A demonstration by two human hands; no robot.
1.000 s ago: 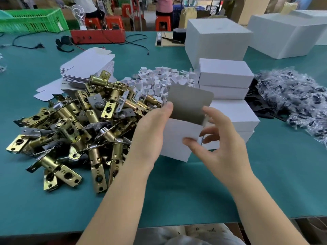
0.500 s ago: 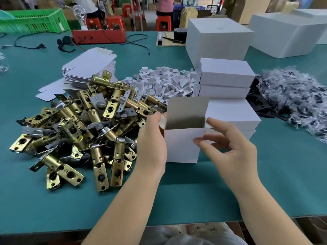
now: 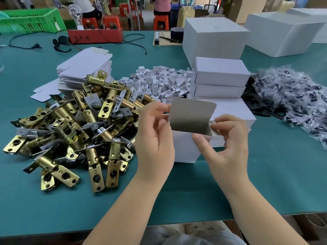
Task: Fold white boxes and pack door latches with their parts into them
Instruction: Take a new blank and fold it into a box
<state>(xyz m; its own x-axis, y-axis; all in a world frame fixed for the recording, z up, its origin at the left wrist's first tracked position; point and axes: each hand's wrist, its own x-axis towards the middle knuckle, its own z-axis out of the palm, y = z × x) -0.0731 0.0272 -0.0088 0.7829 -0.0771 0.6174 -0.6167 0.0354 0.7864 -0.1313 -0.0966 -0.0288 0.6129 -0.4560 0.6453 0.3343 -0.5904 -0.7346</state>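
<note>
A small white box [image 3: 184, 149] stands upright on the green table [image 3: 177, 195], its grey-lined lid flap raised. My left hand [image 3: 154, 137] holds the box's left side, fingers at the left side flap. My right hand [image 3: 224, 144] pinches the right side flap at the box's top edge. A heap of brass door latches [image 3: 76, 126] lies to the left. Behind the box lie small white folded inserts [image 3: 159, 82]. Flat white box blanks [image 3: 85, 68] are stacked at the back left. Bags of dark parts [image 3: 292, 99] lie on the right.
Closed white boxes [image 3: 221, 76] are stacked just behind the held box. Larger white cartons [image 3: 214, 36] stand further back. A red tray [image 3: 95, 35], cables and a green crate [image 3: 30, 20] sit at the far edge. People sit on stools beyond the table.
The box has been set upright on the table and squared up. My left hand moved to its left flap and my right hand now pinches the right flap.
</note>
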